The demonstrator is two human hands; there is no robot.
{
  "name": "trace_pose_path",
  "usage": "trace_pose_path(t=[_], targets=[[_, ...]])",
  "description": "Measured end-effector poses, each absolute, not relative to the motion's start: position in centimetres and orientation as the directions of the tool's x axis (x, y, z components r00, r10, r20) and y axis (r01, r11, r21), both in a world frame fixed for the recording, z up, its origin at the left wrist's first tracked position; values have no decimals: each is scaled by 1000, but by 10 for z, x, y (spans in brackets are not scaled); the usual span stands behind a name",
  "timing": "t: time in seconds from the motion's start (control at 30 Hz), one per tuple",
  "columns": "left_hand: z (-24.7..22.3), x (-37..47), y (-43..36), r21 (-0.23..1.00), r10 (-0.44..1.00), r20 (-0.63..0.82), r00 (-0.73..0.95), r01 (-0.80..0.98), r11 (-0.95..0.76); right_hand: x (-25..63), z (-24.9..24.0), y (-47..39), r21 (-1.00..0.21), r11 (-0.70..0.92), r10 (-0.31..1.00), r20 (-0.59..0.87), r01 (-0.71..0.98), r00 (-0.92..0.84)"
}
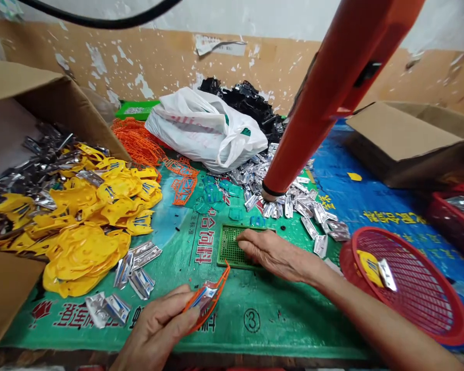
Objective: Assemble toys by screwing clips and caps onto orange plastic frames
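Observation:
At the front of the table, my left hand (164, 324) pinches an orange plastic piece (221, 283) between thumb and fingers. A small silver metal plate (206, 293) lies against that piece in the same grip. My right hand (261, 247) is over a shallow green tray (221, 250) with a grid bottom, its fingers closed and pointing down at the tray. Whatever its fingertips hold, if anything, is hidden. Several loose silver metal plates (141, 283) lie on the green sheet to the left of my left hand.
Yellow plastic pieces (88, 252) heap up at left, by a cardboard box (73, 108). Behind the tray are a white plastic bag (204, 129), orange pieces (135, 139) and silver plates (290, 198). A red tool (313, 103) hangs overhead. A red basket (410, 330) stands at right.

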State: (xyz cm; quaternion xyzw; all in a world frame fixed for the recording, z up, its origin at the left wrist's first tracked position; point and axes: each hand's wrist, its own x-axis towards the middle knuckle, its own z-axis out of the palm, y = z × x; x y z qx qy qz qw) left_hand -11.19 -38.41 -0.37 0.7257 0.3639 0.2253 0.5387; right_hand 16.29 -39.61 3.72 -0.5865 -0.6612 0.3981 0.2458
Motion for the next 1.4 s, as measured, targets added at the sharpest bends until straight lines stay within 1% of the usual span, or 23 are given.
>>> trace_pose_path(t=[0.13, 0.17, 0.23, 0.3, 0.33, 0.4, 0.57, 0.63, 0.7, 0.8, 0.87, 0.93, 0.97, 1.1, 1.17, 1.23, 1.27, 1.3, 1.33, 1.4], targets=[[-9, -113, -384, 977, 807, -95, 582, 209, -35, 173, 42, -399, -758, -39, 977, -164, 651, -132], [-8, -111, -384, 978, 808, -143, 571, 205, 28, 174, 40, -401, -768, -62, 979, -170, 638, -111], [-2, -105, -385, 954, 788, -294, 541, 209, 212, 173, 37, -403, -828, -106, 978, -186, 551, -92], [7, -94, -385, 880, 728, -470, 499, 204, 429, 169, 33, -405, -884, -128, 974, -197, 450, -112], [11, -87, -384, 841, 691, -526, 496, 183, 509, 167, 32, -405, -894, -125, 973, -196, 431, -125], [18, -73, -379, 783, 625, -572, 532, 126, 609, 165, 32, -405, -873, -107, 970, -196, 475, -142], [20, -49, -363, 669, 515, -561, 648, -12, 743, 173, 38, -408, -727, -34, 963, -206, 686, -171], [17, -47, -358, 626, 500, -569, 653, -49, 778, 179, 40, -411, -678, -8, 968, -189, 735, -164], [16, -48, -355, 599, 493, -584, 645, -68, 798, 183, 40, -414, -676, -16, 980, -158, 736, -124], [16, -50, -352, 579, 504, -599, 622, -98, 809, 183, 35, -416, -781, -44, 992, -107, 623, -65], [16, -50, -352, 571, 511, -610, 605, -111, 813, 181, 31, -416, -850, -54, 992, -105, 525, -68], [16, -49, -351, 569, 512, -614, 601, -114, 815, 178, 29, -416, -867, -50, 988, -116, 496, -102], [16, -48, -351, 569, 512, -612, 602, -114, 814, 177, 28, -416, -856, -39, 986, -116, 515, -119], [15, -48, -352, 579, 521, -608, 599, -114, 807, 181, 29, -422, -747, 17, 986, -98, 665, -135], [14, -48, -352, 578, 524, -612, 593, -117, 807, 187, 28, -428, -737, 25, 993, -57, 675, -99], [13, -49, -353, 573, 522, -619, 586, -118, 811, 194, 24, -434, -763, 27, 1000, 12, 646, -27], [12, -49, -353, 569, 521, -624, 583, -118, 814, 197, 22, -436, -762, 39, 998, 61, 646, 12], [12, -49, -353, 564, 522, -630, 575, -123, 816, 200, 20, -436, -737, 57, 993, 113, 674, 40], [12, -50, -352, 560, 525, -636, 566, -130, 818, 203, 18, -435, -672, 70, 987, 154, 737, 47], [13, -51, -352, 556, 541, -645, 540, -154, 817, 205, 15, -427, -467, 76, 984, 177, 881, 9]])
